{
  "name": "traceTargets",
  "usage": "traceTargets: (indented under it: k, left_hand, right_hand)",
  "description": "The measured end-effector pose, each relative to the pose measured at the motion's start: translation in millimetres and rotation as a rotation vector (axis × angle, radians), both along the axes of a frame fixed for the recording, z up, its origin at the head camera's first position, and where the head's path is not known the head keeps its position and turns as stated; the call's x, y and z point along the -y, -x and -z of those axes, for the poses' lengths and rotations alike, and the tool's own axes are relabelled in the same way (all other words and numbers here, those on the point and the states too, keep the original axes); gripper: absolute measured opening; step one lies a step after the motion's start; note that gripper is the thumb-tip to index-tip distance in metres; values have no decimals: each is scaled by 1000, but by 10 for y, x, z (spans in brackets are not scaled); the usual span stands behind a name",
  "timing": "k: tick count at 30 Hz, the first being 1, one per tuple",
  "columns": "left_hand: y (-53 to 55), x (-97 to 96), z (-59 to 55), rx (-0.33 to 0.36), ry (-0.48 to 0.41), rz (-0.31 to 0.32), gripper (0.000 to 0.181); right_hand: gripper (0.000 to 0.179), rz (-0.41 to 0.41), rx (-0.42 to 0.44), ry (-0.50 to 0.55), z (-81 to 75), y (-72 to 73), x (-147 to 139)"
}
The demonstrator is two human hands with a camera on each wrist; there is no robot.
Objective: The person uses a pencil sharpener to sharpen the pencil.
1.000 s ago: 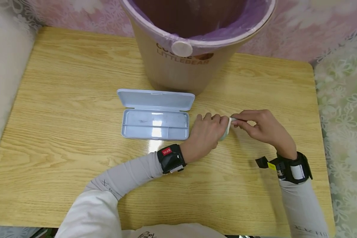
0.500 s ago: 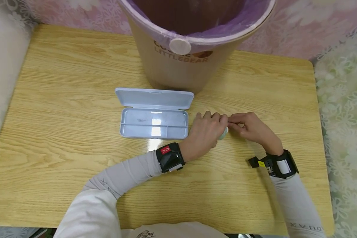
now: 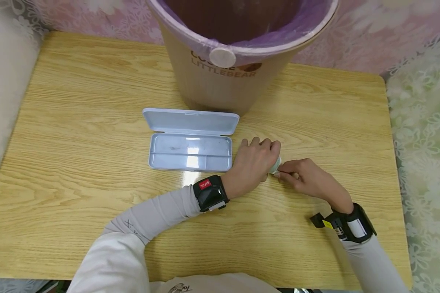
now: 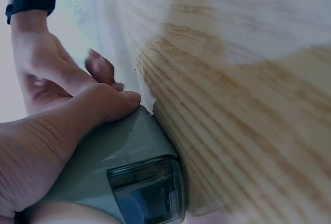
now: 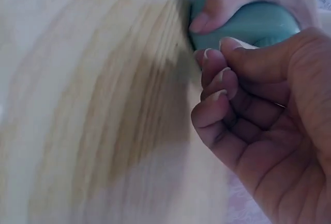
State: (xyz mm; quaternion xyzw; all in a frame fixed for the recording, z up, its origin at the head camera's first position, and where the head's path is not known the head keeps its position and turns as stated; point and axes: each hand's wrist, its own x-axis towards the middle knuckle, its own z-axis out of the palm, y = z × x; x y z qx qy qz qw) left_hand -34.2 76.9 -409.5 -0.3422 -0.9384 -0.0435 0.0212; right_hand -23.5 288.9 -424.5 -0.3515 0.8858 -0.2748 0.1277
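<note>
A green desktop pencil sharpener (image 4: pixel 111 141) with a see-through dark drawer sits on the wooden table. My left hand (image 3: pixel 254 167) grips its body from above, thumb along the side, and covers most of it in the head view. At the sharpener's right end, my right hand (image 3: pixel 308 179) pinches the crank handle between thumb and forefinger, the other fingers curled. Only a bit of the pale crank (image 3: pixel 280 160) shows past the fingers. Left of the left hand lies an open light-blue pencil case (image 3: pixel 172 147), its divided tray bare and its lid tipped back.
Behind the pencil case stands a tall beige bin (image 3: pixel 220 91) with a purple liner. The wooden table (image 3: pixel 80 122) meets a flowered pink wall at the back and a patterned surface along its right edge.
My right hand has swung round with the crank, first inward to the left, then down towards me. The left hand and sharpener stay in place.
</note>
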Motion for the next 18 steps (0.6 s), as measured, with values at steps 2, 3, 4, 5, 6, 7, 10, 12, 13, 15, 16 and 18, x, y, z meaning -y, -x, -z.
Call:
traceTargets:
  k: [2,3,4,5,6,7,10,12,13,15,16,18]
  left_hand:
    - [1,-7,-2,13,1,2,35]
    - [1,-10,-3,20,0,3,34]
    - [1,-12,-3,23,2,4,34]
    - [2,-12,0,21,1,4,31]
    - [1,-10,2,18,3,4,29]
    - [2,-6,2,13,3,3,27]
    - [11,5,0,9,7,5,24]
    - [17,7,-2,13,7,8,25]
    - [21,5,-3,17,5,9,27]
    - [24,0,0,21,0,15,29]
    - [23,-1,2,21,-2,17,29]
    - [21,-2,4,21,-11,20,30]
  right_hand:
    - [16,-11,21,-18,-86,-45,-2]
    - [16,-16,28,-22,-135,-66,-4]
    - [16,-23,26,-20,-189,-83,-6]
    - [16,-28,18,-19,-244,-99,-7]
    - [16,-30,10,-17,-299,-112,-9]
    - [16,-33,-2,-14,-350,-117,-12]
    - [18,-31,-46,1,-480,-86,-24]
    - [20,-22,-68,9,-541,-35,-32]
    - [20,-21,-80,15,-561,-2,-36]
    - [21,-13,-99,27,-591,62,-41]
    - [21,-12,-110,30,-599,96,-43]
    - [22,-18,-119,29,-608,165,-48]
